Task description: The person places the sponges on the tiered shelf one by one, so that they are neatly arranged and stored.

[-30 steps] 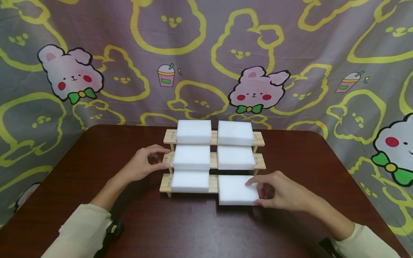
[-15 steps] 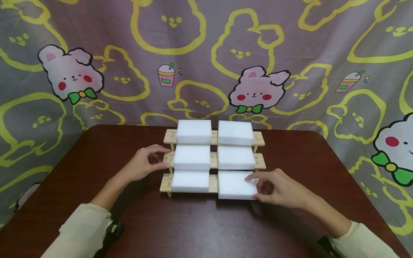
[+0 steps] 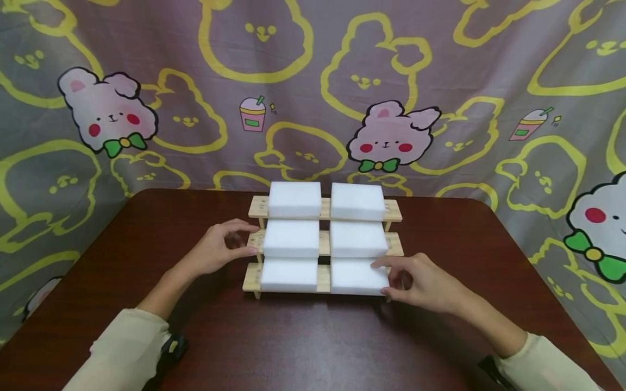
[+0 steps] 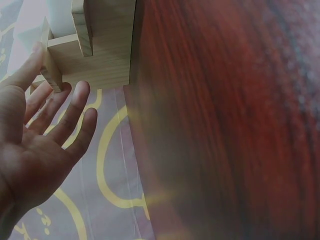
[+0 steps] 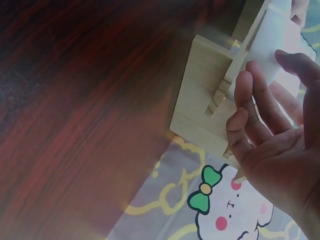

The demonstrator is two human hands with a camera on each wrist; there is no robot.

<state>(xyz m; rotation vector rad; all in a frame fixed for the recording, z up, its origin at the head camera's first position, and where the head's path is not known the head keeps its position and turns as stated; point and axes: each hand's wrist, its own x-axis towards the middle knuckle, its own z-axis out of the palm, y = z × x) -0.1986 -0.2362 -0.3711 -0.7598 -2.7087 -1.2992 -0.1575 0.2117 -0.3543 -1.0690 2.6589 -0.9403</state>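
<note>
A three-step wooden rack point(image 3: 323, 278) stands on the table, two white foam blocks on each step. My left hand point(image 3: 215, 247) grips the left end of the middle step, thumb at the front edge and index finger at the back; the left wrist view has this hand point(image 4: 45, 145) around the plank's end. On the bottom step, at the right, lies a foam block point(image 3: 354, 277) whose right end my right hand point(image 3: 425, 285) pinches, the index finger on top and thumb low at the front corner. In the right wrist view, fingers of this hand point(image 5: 280, 135) lie beside the rack's end.
Beside it on the bottom step is another foam block point(image 3: 288, 274). Higher up sit the middle-step blocks point(image 3: 290, 238) and top-step blocks point(image 3: 357, 200). The dark red-brown table point(image 3: 274, 347) reaches back to a patterned curtain point(image 3: 303, 81).
My right hand has moved the lower right block back from in front of the rack onto the bottom step, level with its neighbour. The left hand has stayed in place.
</note>
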